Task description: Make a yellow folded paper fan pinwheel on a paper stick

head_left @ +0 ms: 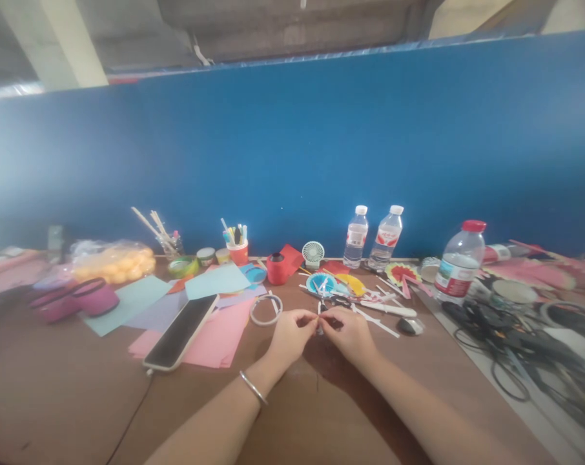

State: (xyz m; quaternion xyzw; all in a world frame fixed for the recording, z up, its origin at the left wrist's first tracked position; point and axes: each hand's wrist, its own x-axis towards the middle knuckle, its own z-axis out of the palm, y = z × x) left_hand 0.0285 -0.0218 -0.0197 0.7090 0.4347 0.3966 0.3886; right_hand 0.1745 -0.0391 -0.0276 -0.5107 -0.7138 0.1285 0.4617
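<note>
My left hand and my right hand meet above the brown table, thumbs and forefingers pinched close together. Something small and pale is between the fingertips, mostly covered by them; its kind cannot be made out. Just beyond the hands lie several white paper strips, black-handled scissors and a white-handled cutter. A blue pleated paper disc and a yellow one are behind these. To the left of my left hand is a roll of tape.
A phone with a cable lies on pink paper at left. Behind stand a pen cup, a small fan and two water bottles. At right are a red-capped bottle and tangled black cables.
</note>
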